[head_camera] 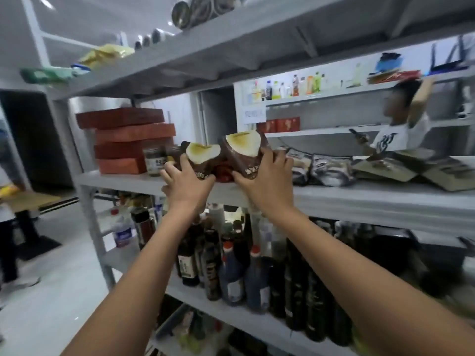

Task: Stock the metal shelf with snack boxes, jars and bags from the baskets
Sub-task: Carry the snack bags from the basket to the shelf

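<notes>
Left hand (189, 182) and right hand (266, 177) each grip a brown snack bag at the front lip of the metal shelf (372, 199), fingers curled round the lower part of each pack. The left bag (203, 155) and the right bag (244, 146) stand upright side by side, printed faces toward the aisle, apparently so the labels read from the front. Something red shows between them, too blurred to identify. The chosen spot is the gap between a small glass jar (154, 160), which stands just beside a stack of red boxes (128, 136) on the left, and a heap of grey-and-white pouches (326, 170) on the right. The tier seems to be sorted by kind. Flattened brown packs (401, 167) lie further right. Dark bottles (231, 268) crowd the tier below. Beyond the shelf, a second person (401, 134) reaches up toward another rack. The baskets named in the task are out of view.
</notes>
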